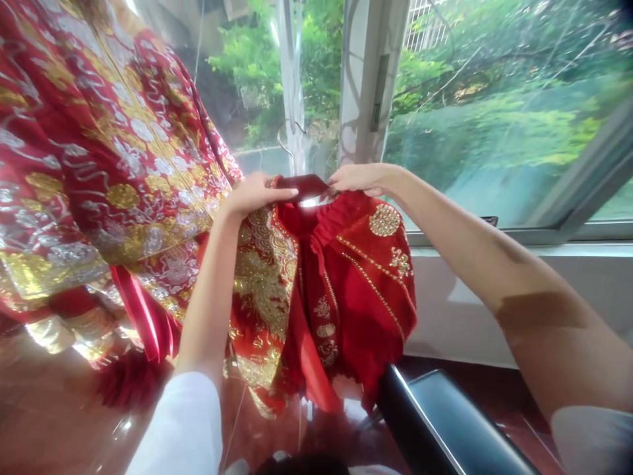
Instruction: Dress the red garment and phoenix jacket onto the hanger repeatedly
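Both arms reach forward to a red garment (366,284) with gold embroidery and beaded lines, which hangs open at the front. My left hand (257,192) closes over the left side of its dark red collar (301,187), thumb lying along the edge. At the collar's right end, my right hand (356,179) pinches the fabric with bent fingers. Above the collar rises a thin metal hanger hook (285,144); the rest of the hanger is hidden by the cloth.
A larger red robe (123,152) with gold and silver embroidery hangs at the left, close to my left arm. Behind is a sliding window (363,86) with a sill (524,251). A black box-like object (445,409) stands at lower right on the reddish tiled floor (64,409).
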A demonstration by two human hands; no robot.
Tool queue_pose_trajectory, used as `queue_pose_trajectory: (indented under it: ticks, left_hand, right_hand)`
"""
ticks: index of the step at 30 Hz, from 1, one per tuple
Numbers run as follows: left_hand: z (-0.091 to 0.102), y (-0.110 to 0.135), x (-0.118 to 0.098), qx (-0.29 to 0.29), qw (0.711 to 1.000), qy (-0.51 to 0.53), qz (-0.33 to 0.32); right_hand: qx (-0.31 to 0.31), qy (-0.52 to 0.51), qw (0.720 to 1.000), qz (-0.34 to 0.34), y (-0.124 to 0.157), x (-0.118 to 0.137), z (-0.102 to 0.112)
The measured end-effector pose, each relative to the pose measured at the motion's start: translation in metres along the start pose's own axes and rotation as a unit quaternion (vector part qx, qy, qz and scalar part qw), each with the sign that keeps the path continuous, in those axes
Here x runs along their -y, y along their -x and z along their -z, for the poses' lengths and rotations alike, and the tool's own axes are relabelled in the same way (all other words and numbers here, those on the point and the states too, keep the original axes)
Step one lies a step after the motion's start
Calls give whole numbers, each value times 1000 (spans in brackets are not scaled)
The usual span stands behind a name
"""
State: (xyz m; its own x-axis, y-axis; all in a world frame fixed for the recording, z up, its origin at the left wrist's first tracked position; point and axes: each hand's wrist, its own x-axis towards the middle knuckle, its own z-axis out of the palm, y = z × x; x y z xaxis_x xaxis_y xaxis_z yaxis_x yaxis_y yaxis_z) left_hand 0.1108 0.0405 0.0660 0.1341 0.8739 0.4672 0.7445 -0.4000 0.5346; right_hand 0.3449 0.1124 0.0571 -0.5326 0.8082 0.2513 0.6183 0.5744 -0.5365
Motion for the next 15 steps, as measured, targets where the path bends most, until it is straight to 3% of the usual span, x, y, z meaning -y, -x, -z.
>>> queue_pose_trajectory:
  ticks: [4, 7, 11, 13, 15]
  left_hand:
    - [-4, -5, 3, 60, 997, 38, -19]
    - [-4, -8, 8, 81, 996, 44, -23]
    - [-2, -9, 9, 59, 998, 18, -13]
    - [-2, -8, 7, 47, 999, 15, -13]
    - [-2, -7, 6, 45, 999, 16, -10]
  right_hand:
    - [94, 2, 995, -24, -15, 8, 5]
    - [91, 22, 995, -17, -17, 13, 1]
    - [90, 43, 995, 4, -17, 11, -4]
    - [61, 61, 996, 7, -19, 7, -7]
    - [-33, 85, 996, 9, -21, 4, -10]
